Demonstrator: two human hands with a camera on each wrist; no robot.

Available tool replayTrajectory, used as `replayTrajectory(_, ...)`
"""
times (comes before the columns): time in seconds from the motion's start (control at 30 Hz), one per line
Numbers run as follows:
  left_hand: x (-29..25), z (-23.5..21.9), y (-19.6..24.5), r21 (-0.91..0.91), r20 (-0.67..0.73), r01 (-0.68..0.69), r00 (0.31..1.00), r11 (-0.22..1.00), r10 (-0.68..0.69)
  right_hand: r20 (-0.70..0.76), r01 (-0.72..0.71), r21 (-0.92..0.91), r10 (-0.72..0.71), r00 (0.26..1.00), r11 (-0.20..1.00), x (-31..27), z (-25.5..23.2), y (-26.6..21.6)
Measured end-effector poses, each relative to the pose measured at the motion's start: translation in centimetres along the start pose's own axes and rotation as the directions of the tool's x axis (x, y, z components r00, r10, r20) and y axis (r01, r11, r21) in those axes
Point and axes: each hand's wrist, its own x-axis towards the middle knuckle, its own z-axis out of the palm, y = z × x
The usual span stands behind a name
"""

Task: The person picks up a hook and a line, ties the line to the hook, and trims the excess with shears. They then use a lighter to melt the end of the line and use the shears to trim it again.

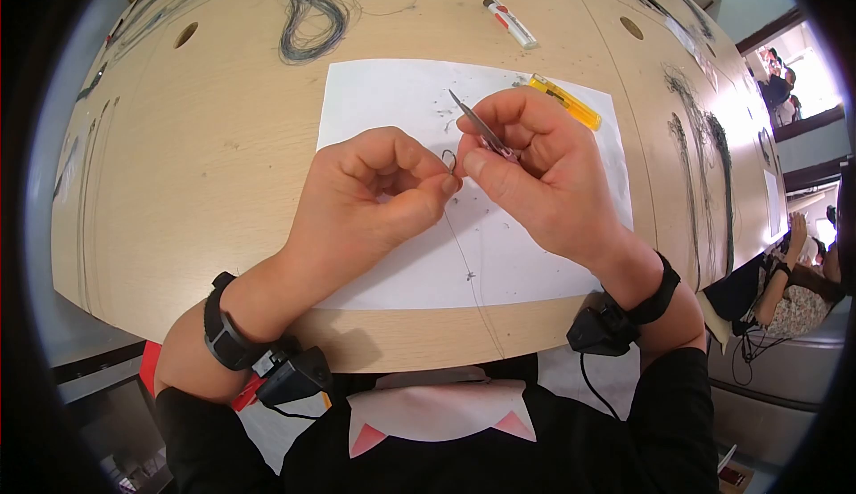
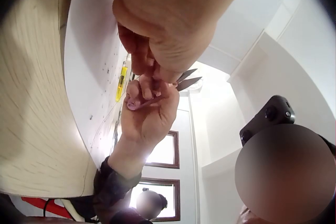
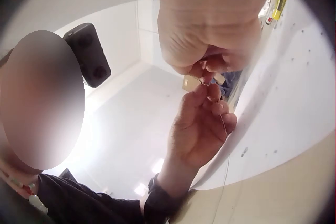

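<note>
Left wrist view shows scissors (image 2: 189, 83) blades parted, head view doesn't; right hand (image 1: 551, 164) grips them; left hand (image 1: 374, 186), just beside it, pinches thin strand (image 1: 457, 241).

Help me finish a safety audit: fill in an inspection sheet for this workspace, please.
Surface: pale wood-grain table; white rectangular paper sheet with small dark specks.
Job's things: thin dark thread; small pink-handled metal scissors, blades apart.
Clutter: yellow oblong plastic object at the sheet's far edge; white-and-red oblong plastic object beyond; looped bundle of thin dark strands.
Hands: left hand pinches the thread; right hand holds the scissors.
Cables: thin black cable below the right black wrist camera.
Surroundings: another person in patterned clothing at right.
</note>
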Motion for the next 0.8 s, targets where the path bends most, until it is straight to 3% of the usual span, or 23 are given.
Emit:
replayTrajectory(0.2,0.0,-0.1,0.0,0.02,0.021,-0.004,1.0,1.0,0.004,-0.066,0.083,0.051,-0.079,0.995,0.995,0.1,0.3,0.6)
replayTrajectory(0.5,0.0,-0.1,0.0,0.064,0.008,-0.024,1.0,0.998,0.023,-0.083,0.05,0.066,-0.045,0.996,0.997,0.1,0.3,0.3)
replayTrajectory(0.57,0.0,0.0,0.1,0.058,-0.031,-0.021,0.999,0.998,0.023,-0.02,-0.016,0.017,0.016,1.0,1.0,0.0,0.1,-0.3)
replayTrajectory(0.8,0.0,0.2,-0.1,0.088,-0.085,-0.038,0.995,0.995,0.046,-0.009,-0.006,0.01,0.006,1.0,1.0,0.0,0.1,-0.1)
